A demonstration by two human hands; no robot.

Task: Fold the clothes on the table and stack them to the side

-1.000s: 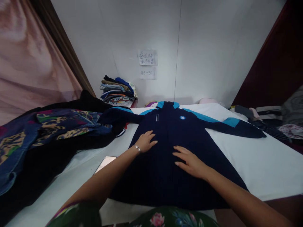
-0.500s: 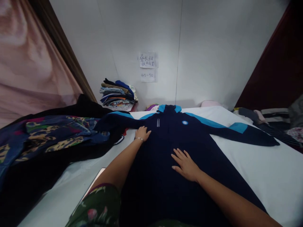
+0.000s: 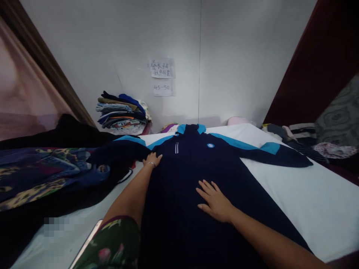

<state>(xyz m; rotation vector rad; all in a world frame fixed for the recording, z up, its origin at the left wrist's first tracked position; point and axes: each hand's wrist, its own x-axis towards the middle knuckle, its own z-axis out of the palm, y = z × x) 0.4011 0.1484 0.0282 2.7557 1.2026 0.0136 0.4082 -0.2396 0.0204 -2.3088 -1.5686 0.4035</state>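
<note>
A navy jacket [image 3: 179, 194] with light blue shoulder panels and collar lies spread out, front side up, its collar at the far end. My left hand [image 3: 152, 159], a bracelet at its wrist, rests palm down at the jacket's left edge, just below the armpit. Its fingers lie stretched out on the cloth. My right hand [image 3: 214, 201] is flat on the middle of the jacket front with its fingers apart. The right-side sleeve reaches out across the white cloth [image 3: 316, 201], while the left-side sleeve lies over other clothes.
Dark and patterned garments [image 3: 56, 168] are heaped at the left. A stack of folded clothes [image 3: 123, 114] stands against the wall, near paper signs [image 3: 163, 76]. More clothes [image 3: 303, 134] lie at the far right. Beside my left arm is a phone-like object [image 3: 86, 243].
The view has turned a little to the right. My left hand has slid outward to the jacket's left edge. My right hand has stayed flat, slightly lower on the front.
</note>
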